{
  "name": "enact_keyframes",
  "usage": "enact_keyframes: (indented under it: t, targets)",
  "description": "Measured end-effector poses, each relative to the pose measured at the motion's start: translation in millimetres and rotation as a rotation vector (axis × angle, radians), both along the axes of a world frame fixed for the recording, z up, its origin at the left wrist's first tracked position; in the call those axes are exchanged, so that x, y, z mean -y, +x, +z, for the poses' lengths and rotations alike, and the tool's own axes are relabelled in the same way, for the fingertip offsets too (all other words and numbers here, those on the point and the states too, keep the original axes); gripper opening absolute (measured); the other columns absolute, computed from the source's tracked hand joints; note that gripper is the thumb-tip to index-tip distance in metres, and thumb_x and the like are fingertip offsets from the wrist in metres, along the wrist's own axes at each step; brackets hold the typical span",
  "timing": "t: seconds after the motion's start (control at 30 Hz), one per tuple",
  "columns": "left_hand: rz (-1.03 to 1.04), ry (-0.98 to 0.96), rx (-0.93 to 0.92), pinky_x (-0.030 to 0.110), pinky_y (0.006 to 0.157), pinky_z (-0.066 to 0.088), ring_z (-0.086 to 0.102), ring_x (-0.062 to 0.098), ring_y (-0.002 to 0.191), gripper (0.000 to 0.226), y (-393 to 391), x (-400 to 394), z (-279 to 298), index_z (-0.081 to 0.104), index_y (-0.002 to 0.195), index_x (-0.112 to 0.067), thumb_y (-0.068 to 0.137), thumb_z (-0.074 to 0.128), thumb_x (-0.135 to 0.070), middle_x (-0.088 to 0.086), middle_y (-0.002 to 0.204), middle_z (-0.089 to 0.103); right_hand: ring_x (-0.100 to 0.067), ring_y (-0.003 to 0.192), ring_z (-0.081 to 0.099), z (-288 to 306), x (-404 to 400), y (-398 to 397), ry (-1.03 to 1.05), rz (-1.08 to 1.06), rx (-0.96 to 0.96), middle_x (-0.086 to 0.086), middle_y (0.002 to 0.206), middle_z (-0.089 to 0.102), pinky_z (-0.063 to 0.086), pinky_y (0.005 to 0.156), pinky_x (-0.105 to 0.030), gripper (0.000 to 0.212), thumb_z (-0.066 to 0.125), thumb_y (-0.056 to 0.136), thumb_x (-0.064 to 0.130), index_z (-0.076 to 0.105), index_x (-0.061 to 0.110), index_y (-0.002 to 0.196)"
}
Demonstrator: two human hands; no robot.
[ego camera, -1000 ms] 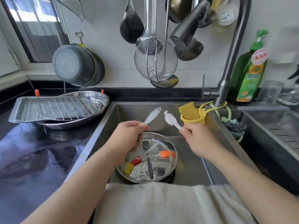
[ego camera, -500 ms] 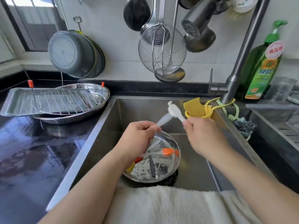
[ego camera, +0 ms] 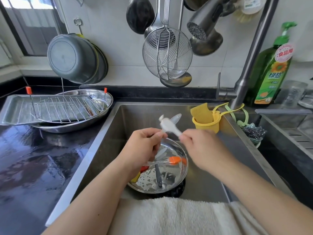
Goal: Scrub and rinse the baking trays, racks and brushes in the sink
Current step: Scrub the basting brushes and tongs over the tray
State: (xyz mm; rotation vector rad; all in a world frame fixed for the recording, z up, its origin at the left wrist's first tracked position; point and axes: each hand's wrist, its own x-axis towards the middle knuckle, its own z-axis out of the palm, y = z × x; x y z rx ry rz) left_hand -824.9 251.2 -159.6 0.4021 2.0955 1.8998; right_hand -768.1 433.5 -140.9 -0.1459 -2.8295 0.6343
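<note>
1. Both hands are raised over the sink [ego camera: 140, 114], close together. Left hand [ego camera: 144, 148] has its fingers curled round a translucent handle [ego camera: 175, 118], whose free end points toward 1 o'clock. Right hand [ego camera: 201, 148] pinches the stem of a white brush head [ego camera: 167, 124], which points toward 10 o'clock.
2. Key relation: the two pieces cross just above and between the hands, the white head in front of the handle. Motion blur hides whether they touch.
3. Judgement: the pieces look like two parts of one pastry brush, being rubbed or fitted together. The next move depends on lining up the two long axes, which now sit at an angle.
4. Round steel pan [ego camera: 177, 185] sits in the sink directly below the hands, at 6 o'clock. It holds an orange silicone brush [ego camera: 174, 159] lying roughly 3 to 9, a dark utensil [ego camera: 158, 177] lying 12 to 6, and red and yellow bits partly hidden by the left wrist.
5. Baking tray [ego camera: 15, 109] with a wire rack [ego camera: 66, 106] rests on an oval steel dish [ego camera: 76, 126] on the tabletop, at 10 o'clock, well apart from both hands; the left is nearer.
6. Faucet head [ego camera: 201, 26] hangs at 12 to 1 o'clock; no water visible.
</note>
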Motion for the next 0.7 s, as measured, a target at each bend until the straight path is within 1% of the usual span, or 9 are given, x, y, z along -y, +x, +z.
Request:
enact_keyframes:
  t: [0.07,0.1,0.23,0.37,0.43,0.47,0.53,0.6,0.7]
  targets:
    - [-0.003,0.015,0.027,0.021,0.046,0.032,0.035,0.011,0.05,0.028,0.1,-0.2,0.0,0.079,0.096,-0.013,0.108,0.054,-0.017,0.005,0.069,0.048,-0.023,0.066,0.055,4.0,-15.5,-5.7,-0.004,-0.106,-0.04,-0.001,0.069,0.058,0.042,0.056,-0.037,0.035,0.044,0.106,0.036,0.067,0.019,0.085]
    - [-0.003,0.014,0.035,0.021,0.046,0.033,0.035,0.011,0.05,0.027,-0.3,-1.1,-0.9,0.078,0.098,-0.011,0.108,0.054,-0.017,0.005,0.069,0.049,-0.022,0.065,0.055,3.5,-17.2,-4.1,0.004,-0.106,-0.051,0.0,0.069,0.058,0.041,0.054,-0.036,0.035,0.044,0.106,0.036,0.067,0.019,0.085]
    - [-0.023,0.017,0.04,0.027,0.051,0.034,0.036,0.015,0.05,0.033,-4.2,-0.1,-4.5,0.07,0.082,-0.011,0.109,0.052,-0.017,0.004,0.058,0.049,-0.024,0.066,0.053,-5.9,5.3,6.0,0.036,0.084,-0.005,0.0,0.065,0.054,0.043,0.058,-0.041,0.039,0.045,0.104,0.037,0.055,0.02,0.071]
    - [-0.098,0.202,0.222,0.022,0.055,0.046,0.053,0.012,0.06,0.025,-1.4,-3.5,-1.7,0.071,0.115,-0.002,0.106,0.048,0.001,0.006,0.095,0.069,-0.019,0.063,0.051,1.3,-14.8,-1.6,0.017,-0.052,-0.029,0.003,0.067,0.054,0.036,0.05,-0.034,0.036,0.044,0.106,0.038,0.055,0.024,0.075]
    - [-0.16,0.277,0.28,0.021,0.065,0.055,0.068,0.015,0.082,0.034,0.3,-5.4,0.6,0.068,0.119,0.002,0.102,0.041,0.014,0.01,0.105,0.072,-0.023,0.067,0.054,-4.1,-4.6,3.9,0.03,0.061,-0.002,0.0,0.067,0.055,0.043,0.056,-0.04,0.038,0.044,0.104,0.039,0.052,0.025,0.07]
    - [-0.173,0.337,0.31,0.022,0.075,0.059,0.072,0.019,0.098,0.041,0.8,-5.4,1.6,0.067,0.12,0.003,0.098,0.038,0.021,0.013,0.114,0.074,-0.024,0.067,0.055,-7.3,3.3,8.0,0.03,0.118,0.015,0.0,0.067,0.056,0.045,0.06,-0.043,0.039,0.045,0.104,0.039,0.05,0.025,0.068]
    - [-0.225,0.452,0.363,0.031,0.1,0.057,0.066,0.028,0.126,0.055,1.0,-3.2,6.6,0.063,0.127,0.007,0.088,0.032,0.031,0.021,0.131,0.069,-0.023,0.066,0.054,-5.9,4.0,6.6,-0.005,0.118,-0.004,0.0,0.065,0.055,0.045,0.06,-0.044,0.038,0.046,0.103,0.038,0.053,0.024,0.068]
    - [-0.309,0.507,0.384,0.039,0.114,0.047,0.06,0.03,0.134,0.064,3.8,-1.4,11.5,0.058,0.134,0.011,0.081,0.028,0.032,0.024,0.137,0.064,-0.023,0.065,0.052,-3.1,-4.7,-0.3,-0.04,0.087,-0.051,0.0,0.063,0.054,0.043,0.059,-0.043,0.037,0.047,0.103,0.036,0.058,0.021,0.072]
    - [-0.275,0.604,0.434,0.046,0.115,0.046,0.059,0.031,0.134,0.076,1.0,0.3,10.7,0.054,0.141,0.007,0.072,0.03,0.031,0.022,0.144,0.06,-0.013,0.056,0.048,-6.6,0.6,5.2,-0.091,0.197,-0.012,0.001,0.057,0.051,0.035,0.054,-0.032,0.037,0.05,0.102,0.033,0.058,0.019,0.069]
